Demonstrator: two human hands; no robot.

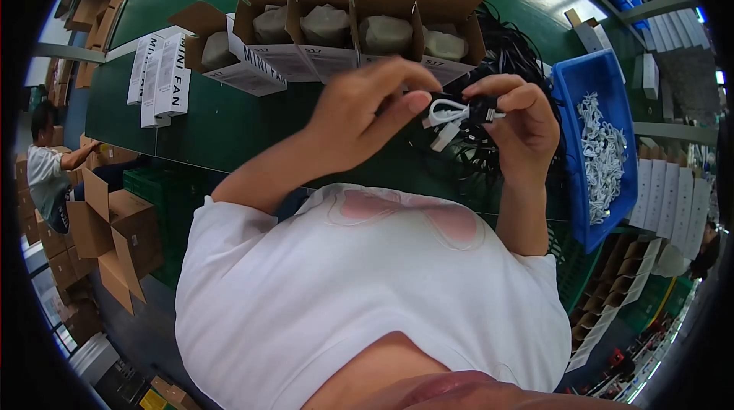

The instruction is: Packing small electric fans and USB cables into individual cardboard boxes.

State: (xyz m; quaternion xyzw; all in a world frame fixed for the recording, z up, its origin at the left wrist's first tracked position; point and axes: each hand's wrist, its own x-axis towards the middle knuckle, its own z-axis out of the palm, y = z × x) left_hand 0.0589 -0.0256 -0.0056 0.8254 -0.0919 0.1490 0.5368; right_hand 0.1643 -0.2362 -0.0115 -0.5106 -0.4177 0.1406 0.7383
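Note:
A bundled white USB cable with a black strap against it is held up in front of my chest. My right hand pinches the bundle's right side between curled fingers and thumb. My left hand reaches in from the left, index finger and thumb closing at the strap's dark end; their exact contact is hard to make out. Behind and below the hands lies a tangled heap of black straps. Beyond them stands a row of open cartons, each holding a wrapped greyish item.
To the right, a blue bin holds many white cables. Closed white boxes lie at left on the green table. An open brown carton stands lower left; another person sits beyond it.

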